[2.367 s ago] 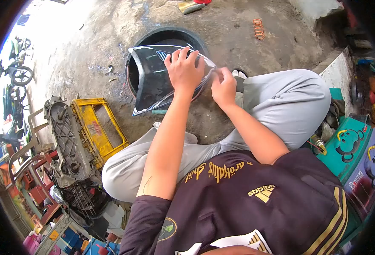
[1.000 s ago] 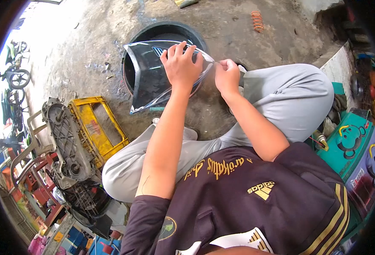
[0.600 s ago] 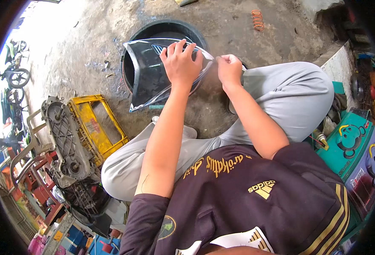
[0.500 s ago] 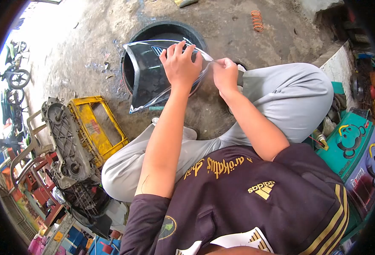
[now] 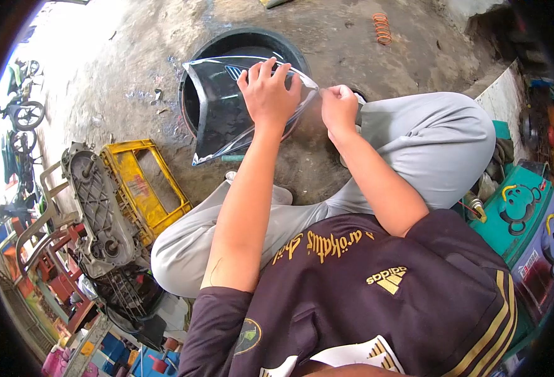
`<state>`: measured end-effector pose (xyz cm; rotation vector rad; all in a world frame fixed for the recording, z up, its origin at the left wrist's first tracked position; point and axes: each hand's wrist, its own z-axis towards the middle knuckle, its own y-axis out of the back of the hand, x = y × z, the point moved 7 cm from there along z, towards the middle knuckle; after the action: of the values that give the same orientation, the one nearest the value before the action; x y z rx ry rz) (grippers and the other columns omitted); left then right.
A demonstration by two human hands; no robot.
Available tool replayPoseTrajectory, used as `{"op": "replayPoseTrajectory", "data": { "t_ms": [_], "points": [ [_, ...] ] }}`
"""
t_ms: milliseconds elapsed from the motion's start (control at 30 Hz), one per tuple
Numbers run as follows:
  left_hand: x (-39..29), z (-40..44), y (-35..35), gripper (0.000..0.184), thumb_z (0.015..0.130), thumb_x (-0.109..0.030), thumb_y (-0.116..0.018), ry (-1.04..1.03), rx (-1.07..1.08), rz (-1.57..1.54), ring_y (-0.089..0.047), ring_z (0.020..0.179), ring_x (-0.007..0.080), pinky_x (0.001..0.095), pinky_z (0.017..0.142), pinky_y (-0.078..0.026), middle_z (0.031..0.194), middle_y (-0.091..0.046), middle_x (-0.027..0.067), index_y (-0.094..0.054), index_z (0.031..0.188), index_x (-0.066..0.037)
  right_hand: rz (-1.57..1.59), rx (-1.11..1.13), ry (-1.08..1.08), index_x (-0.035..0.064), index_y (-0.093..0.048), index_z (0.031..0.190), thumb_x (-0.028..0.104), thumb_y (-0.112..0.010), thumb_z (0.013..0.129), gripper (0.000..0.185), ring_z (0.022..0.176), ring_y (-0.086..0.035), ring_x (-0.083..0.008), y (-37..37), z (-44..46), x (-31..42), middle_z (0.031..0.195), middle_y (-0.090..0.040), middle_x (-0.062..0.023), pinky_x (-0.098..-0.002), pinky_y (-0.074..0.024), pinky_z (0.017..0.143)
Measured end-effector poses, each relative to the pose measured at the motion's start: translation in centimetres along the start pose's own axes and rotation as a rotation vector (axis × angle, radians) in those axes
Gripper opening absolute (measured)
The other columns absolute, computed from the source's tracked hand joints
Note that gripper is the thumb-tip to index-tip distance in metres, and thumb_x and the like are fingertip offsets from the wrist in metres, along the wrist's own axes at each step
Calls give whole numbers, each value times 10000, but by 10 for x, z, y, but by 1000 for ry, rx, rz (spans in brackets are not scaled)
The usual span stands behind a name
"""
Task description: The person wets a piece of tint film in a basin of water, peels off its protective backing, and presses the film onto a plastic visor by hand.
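A glossy black body panel [image 5: 223,113], like a motorcycle fairing piece with white and blue striped edges, rests across a round black tub [image 5: 277,41]. My left hand [image 5: 269,94] lies on the panel's right part with fingers spread. Just right of it, my right hand [image 5: 340,110] is closed in a pinch at the panel's pointed right end. Between its fingertips is the end of a thin whitish decal strip [image 5: 310,87]. How far the strip is loose from the panel I cannot tell.
An orange coil spring [image 5: 382,29] lies on the concrete floor. To the left are a metal engine casing [image 5: 98,207] and a yellow crate [image 5: 145,188]. A green box [image 5: 509,213] stands at the right beside my knee. Motorbike wheels [image 5: 28,117] show at the far left.
My right hand has shifted slightly to the right with the strip's end in its pinch. My left hand stays spread on the panel.
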<state>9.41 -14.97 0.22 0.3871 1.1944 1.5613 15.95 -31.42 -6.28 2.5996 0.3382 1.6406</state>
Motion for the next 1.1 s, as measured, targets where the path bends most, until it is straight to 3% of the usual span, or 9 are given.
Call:
{"op": "replayPoseTrajectory", "data": {
  "t_ms": [100, 167, 400, 500, 767, 867, 933, 967, 1100],
  "points": [
    [0, -1, 1, 259, 846, -344, -782, -1, -6, -32, -643, 1215, 294, 542, 1117, -384, 1248, -745, 75, -831, 1041, -179, 0, -31, 21, -4, -638, 916, 61, -705, 926, 95, 643, -670, -161, 3, -1, 6, 819, -678, -83, -340, -614, 553],
    [0, 0, 2, 255, 858, -355, -789, 1, 3, -3, -656, 1214, 276, 496, 1104, -394, 1265, -751, 50, -837, 1050, -194, -67, -28, 42, -2, -638, 921, 55, -701, 925, 85, 629, -669, -159, 2, -5, 11, 796, -674, -78, -346, -612, 549],
    [-1, 2, 3, 256, 858, -358, -788, -2, -2, -1, -655, 1216, 276, 493, 1104, -395, 1264, -752, 50, -837, 1049, -194, 8, -62, 74, 1, -658, 900, 93, -728, 914, 116, 627, -682, -168, 2, 5, -1, 772, -689, -82, -341, -567, 536],
    [-2, 0, 1, 258, 859, -359, -787, 10, 7, 14, -656, 1213, 274, 489, 1102, -396, 1263, -753, 50, -837, 1050, -192, -133, -12, 174, -5, -661, 901, 106, -728, 914, 130, 619, -686, -172, -3, 4, -3, 748, -688, -88, -344, -560, 546],
    [-1, 0, 1, 260, 859, -359, -790, -8, -3, 13, -654, 1217, 263, 488, 1107, -398, 1259, -754, 47, -837, 1057, -197, -85, -1, 91, -11, -656, 898, 79, -713, 916, 107, 637, -695, -192, 2, 6, -4, 774, -695, -89, -349, -553, 529],
    [-1, 1, 3, 261, 863, -360, -786, -4, 5, 8, -653, 1220, 262, 488, 1111, -397, 1261, -753, 45, -838, 1061, -199, -42, -38, 108, -6, -659, 893, 93, -724, 903, 118, 654, -693, -200, 0, 9, -5, 787, -704, -98, -359, -547, 567],
    [-1, 2, 3, 260, 864, -360, -784, -3, 5, 14, -652, 1221, 262, 489, 1112, -396, 1261, -753, 44, -838, 1061, -199, -196, -29, 217, -1, -664, 892, 113, -733, 895, 133, 681, -692, -208, -5, 15, -18, 788, -709, -105, -364, -546, 622],
    [-2, 0, 2, 259, 865, -361, -783, -1, 10, 16, -651, 1223, 261, 491, 1113, -395, 1262, -752, 43, -839, 1060, -200, -134, -10, 157, 1, -671, 883, 121, -737, 886, 136, 693, -690, -220, -3, 9, -6, 780, -713, -108, -372, -550, 661],
    [-1, 1, 3, 255, 864, -360, -783, -14, -5, 17, -650, 1226, 261, 494, 1112, -394, 1263, -751, 42, -839, 1055, -200, -162, -61, 209, 0, -672, 883, 120, -737, 886, 136, 699, -699, -224, -1, 16, -5, 763, -713, -109, -379, -554, 661]
  ]
}}
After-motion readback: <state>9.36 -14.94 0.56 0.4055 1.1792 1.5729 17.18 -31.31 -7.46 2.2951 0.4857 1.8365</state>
